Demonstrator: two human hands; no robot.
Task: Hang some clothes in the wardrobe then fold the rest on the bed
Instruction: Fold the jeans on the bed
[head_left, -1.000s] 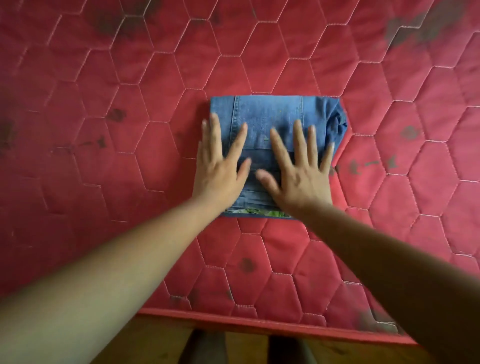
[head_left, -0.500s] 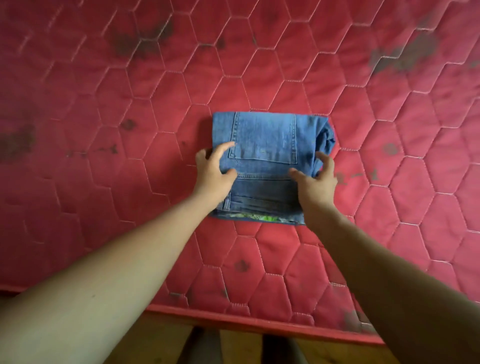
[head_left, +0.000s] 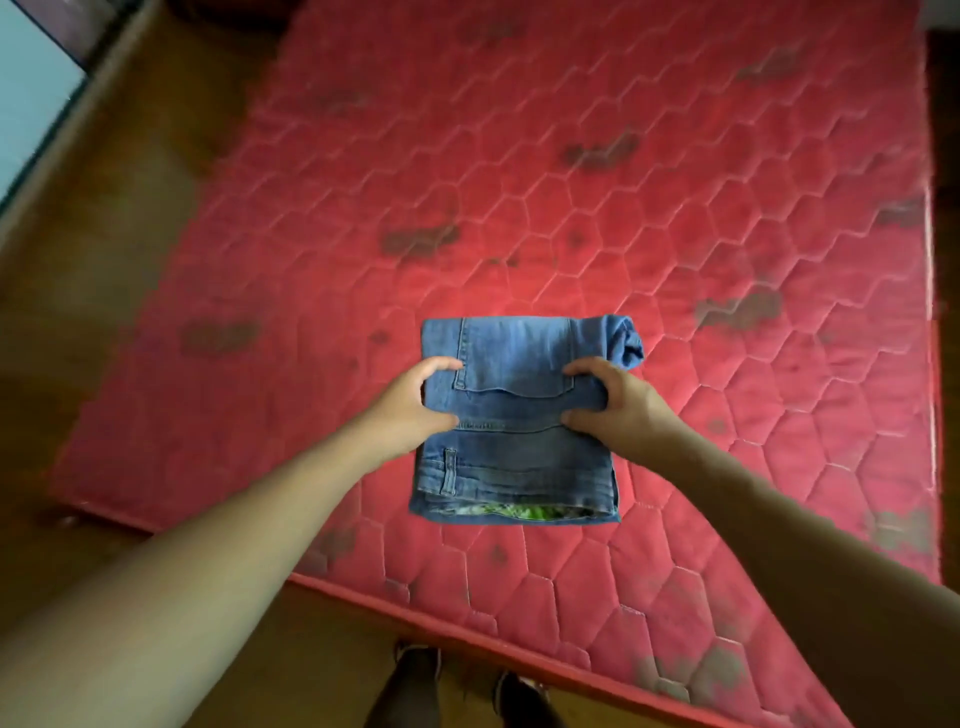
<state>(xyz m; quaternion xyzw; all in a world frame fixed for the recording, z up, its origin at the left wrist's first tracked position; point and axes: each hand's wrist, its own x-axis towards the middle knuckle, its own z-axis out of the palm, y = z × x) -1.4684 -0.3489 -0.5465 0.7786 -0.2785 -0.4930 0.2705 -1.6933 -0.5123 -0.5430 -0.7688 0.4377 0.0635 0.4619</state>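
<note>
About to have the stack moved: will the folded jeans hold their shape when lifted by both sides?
Folded jeans look thick and layered, so probably fairly firm; left hand and right hand grip opposite edges. The rolled far-right corner may unfurl.

Dim and warm overall, with soft light falling brightest on the red mattress (head_left: 571, 208) just beyond the folded jeans (head_left: 514, 415). Pale glare at the upper left corner from a bright pane (head_left: 31, 93). Dark at the right edge and along the lower corners. Motion blur across the mattress quilting and the wooden floor (head_left: 130, 234). Wide-angle bending of straight edges toward the borders. Forearms large and soft-focused near the bottom.
</note>
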